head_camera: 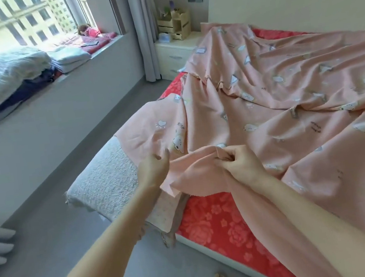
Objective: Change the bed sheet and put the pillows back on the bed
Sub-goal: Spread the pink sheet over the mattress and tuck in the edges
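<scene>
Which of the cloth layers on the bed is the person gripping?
The pink cartoon-print sheet, pinched by the right hand; the red floral layer and white quilted pad lie beneath it, ungripped.

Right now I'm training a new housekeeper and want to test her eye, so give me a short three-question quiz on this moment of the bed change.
1. True or false: the pink sheet already lies smooth and flat, without wrinkles.
2. Multiple choice: what do the fingers of the right hand pinch? A) a fold of the pink sheet B) a pillow C) a slipper
3. Fill in the blank: where the sheet does not reach, the exposed bed cover is ___ with a flower pattern.

Key: 1 false; 2 A; 3 red.
</scene>
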A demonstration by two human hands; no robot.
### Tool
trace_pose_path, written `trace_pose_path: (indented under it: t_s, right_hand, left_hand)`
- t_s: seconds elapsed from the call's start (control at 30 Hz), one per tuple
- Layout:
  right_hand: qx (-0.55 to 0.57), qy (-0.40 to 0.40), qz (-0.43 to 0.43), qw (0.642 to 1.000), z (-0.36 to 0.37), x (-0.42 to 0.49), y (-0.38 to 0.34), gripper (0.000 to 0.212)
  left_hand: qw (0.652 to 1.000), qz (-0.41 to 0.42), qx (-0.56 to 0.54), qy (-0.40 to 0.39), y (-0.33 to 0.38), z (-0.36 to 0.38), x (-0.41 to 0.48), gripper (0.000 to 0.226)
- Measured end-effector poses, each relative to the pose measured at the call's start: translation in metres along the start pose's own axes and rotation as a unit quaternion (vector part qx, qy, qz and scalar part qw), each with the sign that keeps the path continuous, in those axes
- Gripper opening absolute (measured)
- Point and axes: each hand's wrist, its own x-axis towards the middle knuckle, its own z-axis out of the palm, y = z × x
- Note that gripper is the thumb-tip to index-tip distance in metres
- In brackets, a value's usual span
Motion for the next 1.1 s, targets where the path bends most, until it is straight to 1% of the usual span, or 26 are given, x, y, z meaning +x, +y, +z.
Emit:
trace_pose_path:
  t_s: [0.03, 0.1, 0.13, 0.17, 0.27, 0.33, 0.37, 0.43, 0.5, 0.57, 0.6, 0.63, 0.7, 0.73, 0.77, 0.83, 0.9, 0.97, 1.03, 1.1]
  right_hand:
    - [0.015, -0.014, 0.009, 1.000, -0.005, 0.009, 0.003, 0.043]
    - [0.064, -0.040, 0.036, 0.996, -0.012, 0.023, 0.012, 0.033]
    - [0.089, -0.053, 0.051, 0.993, -0.014, 0.029, 0.016, 0.028]
    - [0.107, -0.066, 0.064, 0.990, -0.018, 0.033, 0.019, 0.024]
    - [0.133, -0.110, 0.083, 0.981, -0.028, 0.043, 0.022, 0.015]
    - [0.155, -0.130, 0.101, 0.974, -0.033, 0.046, 0.019, 0.009]
    - [0.162, -0.131, 0.115, 0.971, -0.036, 0.047, 0.017, 0.009]
    - [0.162, -0.124, 0.133, 0.970, -0.040, 0.049, 0.011, 0.007]
    - [0.168, -0.105, 0.152, 0.968, -0.045, 0.047, 0.007, 0.004]
    - [0.170, -0.077, 0.163, 0.969, -0.048, 0.041, 0.004, 0.010]
    - [0.166, -0.060, 0.165, 0.970, -0.048, 0.037, 0.003, 0.006]
    - [0.165, -0.043, 0.168, 0.971, -0.046, 0.032, -0.001, 0.009]
    - [0.141, -0.010, 0.175, 0.974, -0.037, 0.021, -0.001, 0.033]
    - [0.121, 0.002, 0.180, 0.976, -0.032, 0.015, -0.001, 0.039]
    - [0.104, -0.001, 0.192, 0.976, -0.025, 0.009, -0.007, 0.041]
    - [0.065, -0.051, 0.209, 0.974, -0.005, -0.001, -0.017, 0.046]
    - [0.000, -0.099, 0.224, 0.970, 0.019, -0.008, -0.025, 0.045]
    - [-0.046, -0.107, 0.229, 0.967, 0.044, -0.008, -0.033, 0.039]
    - [-0.061, -0.103, 0.226, 0.967, 0.066, -0.007, -0.042, 0.034]
    - [-0.048, -0.093, 0.219, 0.970, 0.085, -0.009, -0.051, 0.034]
  left_hand:
    - [0.999, -0.044, -0.007, -0.027, -0.005, 0.001, 0.020, 0.053]
    - [0.985, -0.124, -0.075, -0.091, -0.010, 0.007, 0.051, 0.064]
    - [0.978, -0.144, -0.101, -0.108, -0.009, 0.012, 0.063, 0.068]
    - [0.976, -0.151, -0.098, -0.122, -0.007, 0.017, 0.074, 0.072]
    - [0.976, -0.146, -0.003, -0.160, 0.007, 0.040, 0.110, 0.079]
    - [0.966, -0.158, 0.042, -0.201, 0.016, 0.057, 0.133, 0.083]
    - [0.958, -0.167, 0.053, -0.225, 0.019, 0.066, 0.142, 0.077]
    - [0.949, -0.138, 0.123, -0.256, 0.017, 0.081, 0.156, 0.049]
    - [0.941, -0.066, 0.221, -0.247, 0.006, 0.092, 0.169, 0.028]
    - [0.940, -0.019, 0.248, -0.231, -0.008, 0.098, 0.181, 0.015]
    - [0.946, -0.005, 0.232, -0.226, -0.014, 0.101, 0.187, 0.014]
    - [0.955, 0.000, 0.202, -0.219, -0.020, 0.100, 0.193, 0.017]
    - [0.978, 0.004, 0.115, -0.175, -0.025, 0.090, 0.206, 0.027]
    - [0.987, 0.008, 0.067, -0.143, -0.026, 0.077, 0.212, 0.030]
    - [0.993, 0.008, 0.028, -0.112, -0.025, 0.059, 0.218, 0.034]
    - [0.998, 0.032, -0.024, -0.057, -0.025, 0.016, 0.230, 0.040]
    - [0.994, 0.082, -0.067, -0.025, -0.028, -0.029, 0.241, 0.037]
    - [0.989, 0.126, -0.076, -0.004, -0.032, -0.071, 0.242, 0.023]
    - [0.985, 0.158, -0.064, 0.012, -0.040, -0.106, 0.237, 0.026]
    - [0.983, 0.178, -0.043, 0.022, -0.056, -0.136, 0.224, 0.019]
